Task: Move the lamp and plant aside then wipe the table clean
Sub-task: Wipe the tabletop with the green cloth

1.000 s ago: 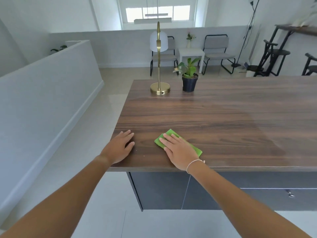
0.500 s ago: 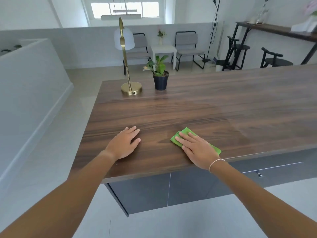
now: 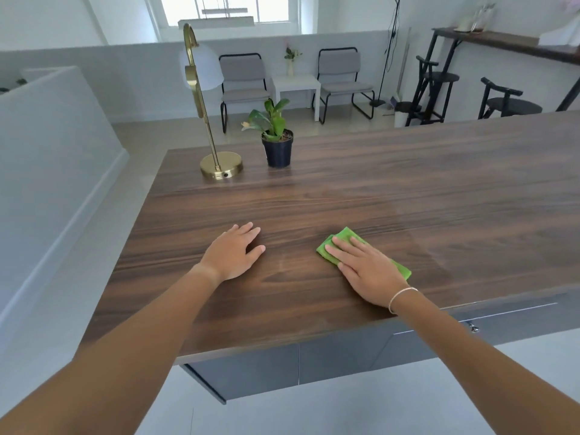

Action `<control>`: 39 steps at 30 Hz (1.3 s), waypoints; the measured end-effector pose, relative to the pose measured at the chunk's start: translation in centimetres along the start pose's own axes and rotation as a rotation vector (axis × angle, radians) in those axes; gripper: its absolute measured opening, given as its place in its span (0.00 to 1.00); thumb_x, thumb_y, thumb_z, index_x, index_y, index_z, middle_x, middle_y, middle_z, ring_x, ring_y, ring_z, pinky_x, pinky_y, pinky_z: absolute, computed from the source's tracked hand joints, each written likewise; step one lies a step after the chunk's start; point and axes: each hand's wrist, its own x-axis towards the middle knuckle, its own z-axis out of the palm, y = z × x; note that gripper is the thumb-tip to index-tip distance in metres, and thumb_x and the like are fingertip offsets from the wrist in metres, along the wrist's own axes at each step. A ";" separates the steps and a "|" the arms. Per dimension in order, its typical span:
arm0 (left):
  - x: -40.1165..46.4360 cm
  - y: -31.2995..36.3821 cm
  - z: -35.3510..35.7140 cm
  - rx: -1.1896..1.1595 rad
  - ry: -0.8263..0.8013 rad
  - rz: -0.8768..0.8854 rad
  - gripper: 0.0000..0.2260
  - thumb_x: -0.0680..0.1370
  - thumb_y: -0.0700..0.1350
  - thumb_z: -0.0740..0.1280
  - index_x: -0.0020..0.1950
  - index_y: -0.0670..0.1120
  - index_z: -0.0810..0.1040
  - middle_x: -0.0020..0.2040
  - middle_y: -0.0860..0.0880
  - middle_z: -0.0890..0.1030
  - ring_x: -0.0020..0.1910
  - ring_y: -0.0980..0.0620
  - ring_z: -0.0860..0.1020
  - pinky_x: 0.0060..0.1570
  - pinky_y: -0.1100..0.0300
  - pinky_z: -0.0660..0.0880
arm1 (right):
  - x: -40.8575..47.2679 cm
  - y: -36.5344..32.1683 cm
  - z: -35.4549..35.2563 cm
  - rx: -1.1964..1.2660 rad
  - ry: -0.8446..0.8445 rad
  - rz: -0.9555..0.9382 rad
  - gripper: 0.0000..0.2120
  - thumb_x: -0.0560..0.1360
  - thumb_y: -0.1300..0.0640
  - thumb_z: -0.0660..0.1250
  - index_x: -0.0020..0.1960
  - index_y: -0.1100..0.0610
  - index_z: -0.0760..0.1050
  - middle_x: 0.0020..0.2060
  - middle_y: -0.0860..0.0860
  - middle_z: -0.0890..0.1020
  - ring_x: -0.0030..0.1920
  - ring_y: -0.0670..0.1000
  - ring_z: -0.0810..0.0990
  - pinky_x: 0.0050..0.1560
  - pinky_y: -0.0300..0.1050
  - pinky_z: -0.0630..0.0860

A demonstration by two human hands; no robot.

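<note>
Cloth under flat right hand; left hand beside, on table.

Lamp left of plant at the table's far left corner, cloth near front edge

Both forearms extended forward, bare to the frame's lower edge. The left hand lay palm down, fingers straight and slightly spread, holding nothing. The right hand was likewise flat, palm down, fingers together and extended, a thin bracelet at its wrist.
</note>
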 end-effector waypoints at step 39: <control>-1.7 0.3 -0.6 0.002 0.000 -0.171 0.25 0.79 0.55 0.56 0.74 0.50 0.59 0.77 0.49 0.56 0.76 0.46 0.53 0.73 0.52 0.53 | 2.0 7.8 -3.1 0.035 0.007 0.011 0.21 0.80 0.59 0.52 0.73 0.50 0.60 0.75 0.49 0.59 0.76 0.53 0.55 0.77 0.46 0.47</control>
